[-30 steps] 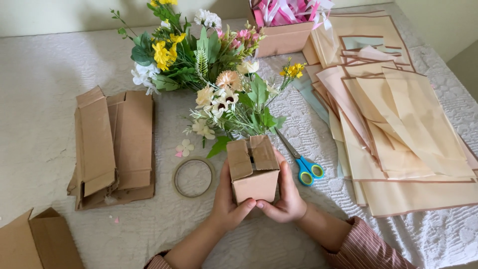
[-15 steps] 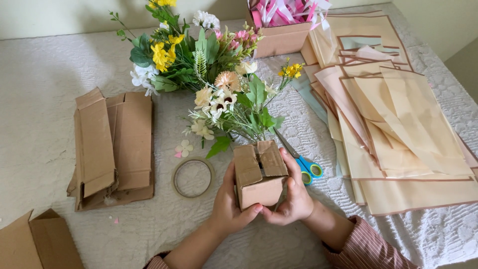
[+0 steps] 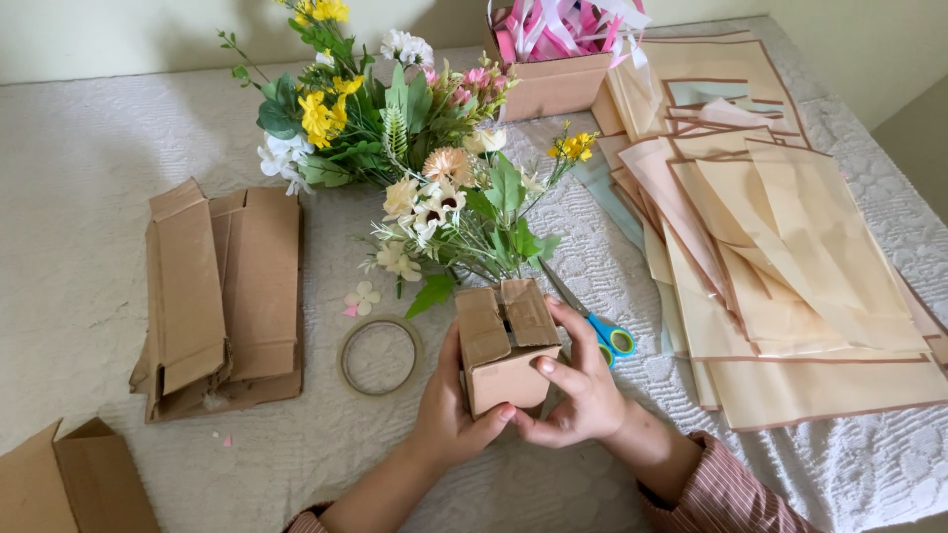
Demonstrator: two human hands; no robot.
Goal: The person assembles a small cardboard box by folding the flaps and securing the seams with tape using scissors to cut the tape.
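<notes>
Cardboard, brown and plain, forms the small box (image 3: pixel 504 345) that sits just below the centre of the view, held between both hands. Its two top flaps are folded inward and meet along a narrow seam with a dark gap at the middle.

The left hand (image 3: pixel 449 410) wraps the box from 7 o'clock: the thumb lies across the lower front face and the palm backs the left wall. The right hand (image 3: pixel 583 390) closes on the box from 4 o'clock: one fingertip presses the front face, and the other fingers curl over the right edge and the right flap. Both hands are closed firmly on the box; neither is open.

At 9 o'clock of the box, near but not touching, a ring of clear tape (image 3: pixel 378 355) lies flat on the white textured tablecloth (image 3: pixel 89 148). Farther out at 9 o'clock lies a stack of flattened cardboard boxes (image 3: pixel 222 296). At 12 o'clock, artificial flowers (image 3: pixel 415 158) spread across the cloth, their stems ending just behind the box. At 3 o'clock, blue-handled scissors (image 3: pixel 607 336) lie just beside the right hand. Beyond them at 2 o'clock, beige wrapping sheets (image 3: pixel 790 266) overlap in a pile. At 1 o'clock stands an open carton of pink and white ribbons (image 3: pixel 563 49).
</notes>
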